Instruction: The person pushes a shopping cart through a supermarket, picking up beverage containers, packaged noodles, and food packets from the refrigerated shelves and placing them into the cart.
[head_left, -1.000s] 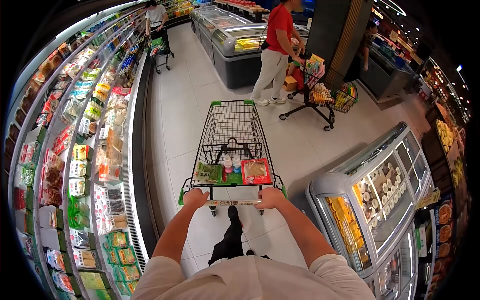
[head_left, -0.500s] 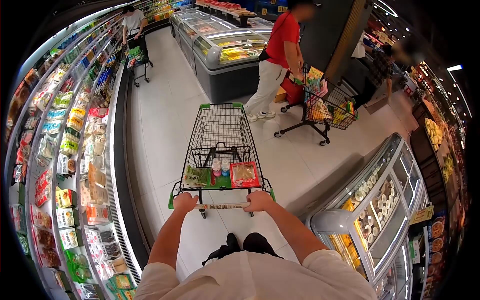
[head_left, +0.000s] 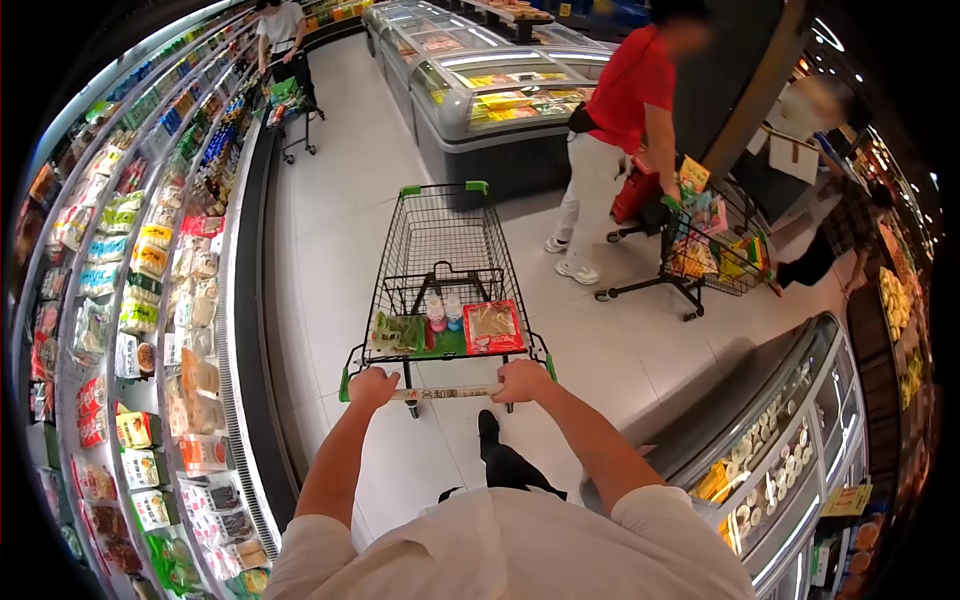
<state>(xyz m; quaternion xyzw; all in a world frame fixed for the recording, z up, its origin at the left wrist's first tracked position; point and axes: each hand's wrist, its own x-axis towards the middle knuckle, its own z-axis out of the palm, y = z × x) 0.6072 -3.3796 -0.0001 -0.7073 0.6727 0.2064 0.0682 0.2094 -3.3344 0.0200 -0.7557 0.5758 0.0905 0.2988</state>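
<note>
My left hand (head_left: 373,387) is wrapped round the left end of the shopping cart handle (head_left: 445,393), and my right hand (head_left: 524,381) grips its right end. Ahead of me stands the black wire shopping cart (head_left: 440,235) with green corners. On its green seat tray, close to the handle, lie a bag of green vegetables (head_left: 398,332), two small bottles (head_left: 445,312) with white caps, and a flat red-edged package (head_left: 493,326). The deep basket beyond shows bare wire.
Refrigerated shelves (head_left: 140,300) of packaged food line the left side. Freezer cases stand ahead (head_left: 500,100) and at lower right (head_left: 770,450). A person in red (head_left: 635,85) pushes a loaded cart (head_left: 715,240); another person (head_left: 283,40) with a cart is farther up the aisle.
I have moved forward with the cart, my hands still on the handle. The person in red and their cart have shifted right in view. My feet have changed position in a step.
</note>
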